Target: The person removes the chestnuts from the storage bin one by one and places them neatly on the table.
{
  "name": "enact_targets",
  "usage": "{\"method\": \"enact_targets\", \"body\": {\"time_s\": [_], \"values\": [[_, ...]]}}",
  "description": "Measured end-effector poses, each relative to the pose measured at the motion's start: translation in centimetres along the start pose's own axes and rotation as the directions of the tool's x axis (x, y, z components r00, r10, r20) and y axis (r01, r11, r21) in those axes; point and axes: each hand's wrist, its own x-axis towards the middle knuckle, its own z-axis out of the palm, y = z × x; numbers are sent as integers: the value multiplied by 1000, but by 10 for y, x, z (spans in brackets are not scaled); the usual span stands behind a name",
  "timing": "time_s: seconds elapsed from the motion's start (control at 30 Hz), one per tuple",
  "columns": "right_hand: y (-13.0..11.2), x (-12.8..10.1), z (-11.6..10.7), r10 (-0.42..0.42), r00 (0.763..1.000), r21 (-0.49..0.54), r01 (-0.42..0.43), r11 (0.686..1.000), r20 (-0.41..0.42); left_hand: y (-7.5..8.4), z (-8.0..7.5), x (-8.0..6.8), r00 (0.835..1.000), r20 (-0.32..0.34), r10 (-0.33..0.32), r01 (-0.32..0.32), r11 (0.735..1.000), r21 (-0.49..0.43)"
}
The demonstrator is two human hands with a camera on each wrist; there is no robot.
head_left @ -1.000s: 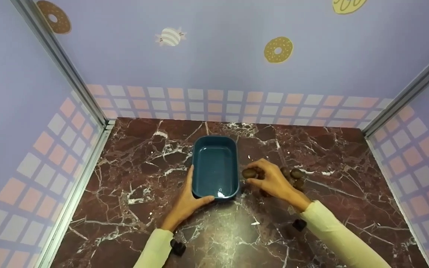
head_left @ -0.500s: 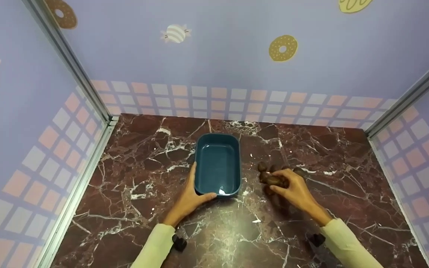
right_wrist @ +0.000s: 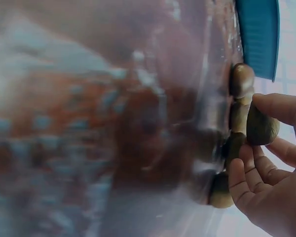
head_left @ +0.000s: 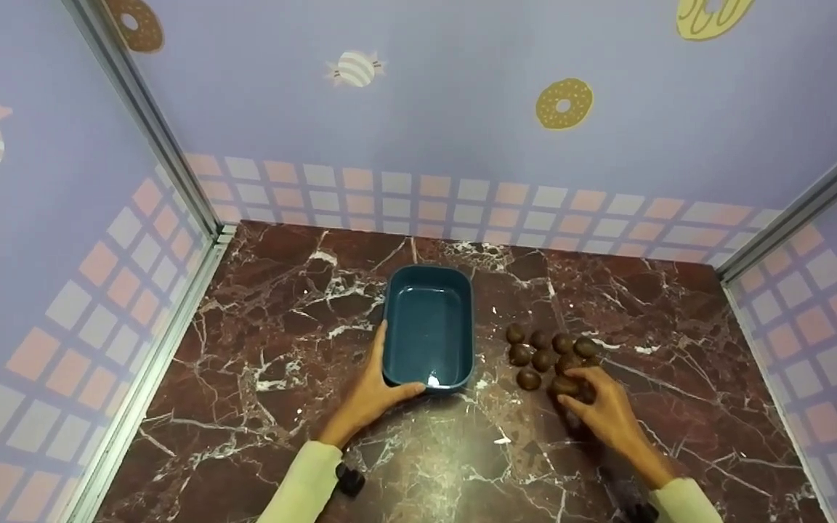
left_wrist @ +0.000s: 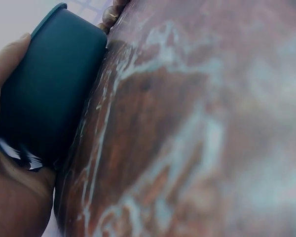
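Observation:
My left hand (head_left: 375, 388) grips the near left corner of a deep teal rectangular dish (head_left: 429, 334). Its thumb lies over the near rim and the fingers run along the left wall. No contents show inside the dish. To the right, several small brown egg-shaped pieces (head_left: 542, 359) lie close together on the tabletop, roughly in rows. At the near right of this group, my right hand (head_left: 607, 410) pinches one brown egg-shaped piece (right_wrist: 263, 127) between thumb and fingers. Close up, that piece looks dark greenish brown, and other pieces (right_wrist: 242, 79) sit just beyond the fingertips.
The tabletop (head_left: 302, 305) is dark red marble with white veins. Lilac walls (head_left: 447, 102) with sweet and doughnut pictures enclose it at the back and both sides. A metal rail (head_left: 150, 378) edges the left side.
My right hand has moved right and nearer to me, away from the dish, leaving more brown pieces uncovered. The left hand keeps its hold on the dish. The head view has shifted slightly.

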Motion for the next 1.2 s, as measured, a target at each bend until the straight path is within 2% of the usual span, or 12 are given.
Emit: {"method": "enact_targets", "body": {"time_s": [0.2,0.37,0.5,0.8,0.97,1.03,1.1,1.2], "values": [[3,-18,3,13,1000,-9,-13,1000,-8,1,2,-9,1000,4,-3,3,1000,11],[1,-23,6,46,999,-13,-46,999,8,3,1,-13,1000,10,-25,25,1000,-10],[-1,-22,5,58,998,-23,-58,998,4,4,1,-11,999,12,-31,32,999,-33],[-2,-17,8,9,1000,-26,-9,1000,-21,2,-3,-7,1000,21,-20,21,999,-29],[-4,-7,2,47,999,-4,-47,999,-27,4,-11,-5,1000,7,17,-17,1000,-21],[-5,-2,-4,64,997,4,-64,998,-31,5,-18,-5,999,-9,49,-49,999,18],[-6,3,-10,72,997,7,-71,997,-31,8,-26,-4,997,-18,76,-74,993,94],[-8,12,-22,37,999,-10,-37,999,-31,14,-40,-2,994,-7,105,-100,963,252]]}}
